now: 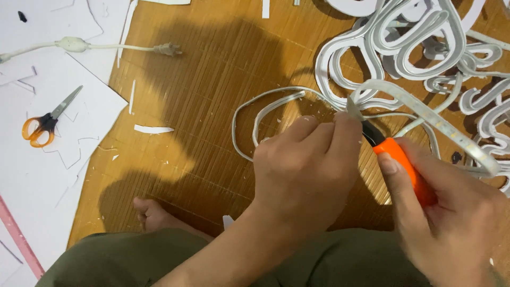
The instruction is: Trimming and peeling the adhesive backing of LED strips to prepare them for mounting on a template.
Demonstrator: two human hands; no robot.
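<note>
A person trims a white strip with an orange-handled knife over a bamboo mat.

The right hand [451, 212] is closed around the knife [398, 159], its blade meeting the strip [425, 114] just beside the left hand [305, 165], whose fingers pinch that strip at the cut. Done well, this likely calls for a shallow stroke angled away from the pinching fingertips. The strip is pale, flat and flexible, looping across the mat [212, 79] from a tangled pile [414, 48] at upper right. Orange-handled scissors [45, 122] lie well apart on white sheets [32, 175] to the left, near a cord with a plug [106, 47].
</note>
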